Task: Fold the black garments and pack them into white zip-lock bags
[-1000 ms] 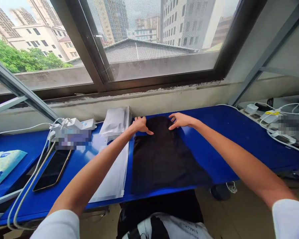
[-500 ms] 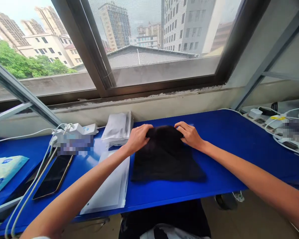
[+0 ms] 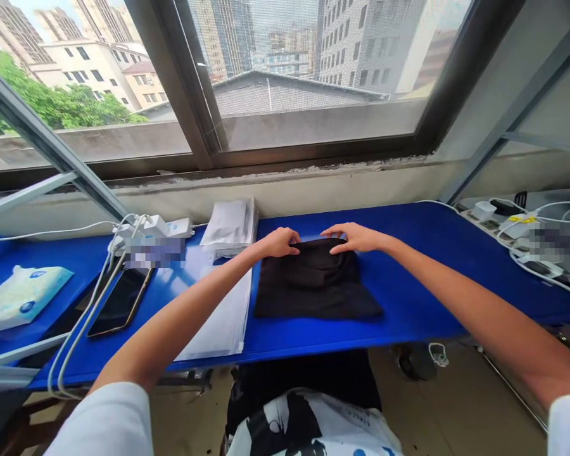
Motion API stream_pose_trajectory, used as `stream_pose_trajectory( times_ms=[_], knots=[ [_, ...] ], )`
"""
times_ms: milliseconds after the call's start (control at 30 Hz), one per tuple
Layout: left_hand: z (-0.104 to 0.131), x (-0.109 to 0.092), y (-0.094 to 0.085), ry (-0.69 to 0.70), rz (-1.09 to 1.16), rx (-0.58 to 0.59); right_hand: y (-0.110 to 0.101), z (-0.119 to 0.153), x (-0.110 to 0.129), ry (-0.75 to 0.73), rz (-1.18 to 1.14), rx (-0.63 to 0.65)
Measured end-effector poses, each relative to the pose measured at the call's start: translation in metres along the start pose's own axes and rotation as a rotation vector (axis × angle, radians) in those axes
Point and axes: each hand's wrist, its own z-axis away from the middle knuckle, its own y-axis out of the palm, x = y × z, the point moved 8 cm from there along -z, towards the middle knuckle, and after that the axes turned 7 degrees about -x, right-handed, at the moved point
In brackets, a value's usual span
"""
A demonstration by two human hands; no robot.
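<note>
A folded black garment (image 3: 318, 285) lies on the blue table, its wide edge towards me and soft creases across its upper part. At its far left corner my left hand (image 3: 281, 242) holds the edge between thumb and fingers. My right hand (image 3: 358, 238) is at the far right corner, thumb in front of the edge and fingers stretched along behind it. The garment's kind cannot be made out. Left of it lies a flat clear plastic zip bag (image 3: 218, 316), partly under my left forearm. A stack of packed bags (image 3: 230, 225) stands behind that bag.
The blue tabletop (image 3: 418, 272) runs below a window. At left are a phone (image 3: 121, 301), a tissue pack (image 3: 26, 294), white cables and a power strip (image 3: 154, 225). More chargers and cables (image 3: 517, 221) lie at right. Slanted metal bars (image 3: 57, 139) flank both sides.
The garment's far edge has come down and lies flatter on the table. My hands have moved slightly closer together, with the right fingers straighter. The camera view has tilted down.
</note>
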Motion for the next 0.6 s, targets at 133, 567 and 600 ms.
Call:
stream_pose_trajectory(
  times_ms=[133,567,600],
  knots=[
    [0.005,0.016,0.004,-0.012,0.04,0.018,0.006,0.003,0.007,-0.072,0.136,0.132],
    [0.107,-0.069,-0.04,0.509,-0.492,-0.489,-0.04,0.087,0.045,-0.332,0.095,-0.509],
    [0.115,-0.07,-0.03,0.552,-0.537,-0.465,-0.032,0.091,0.043,-0.377,0.153,-0.507]
  ],
)
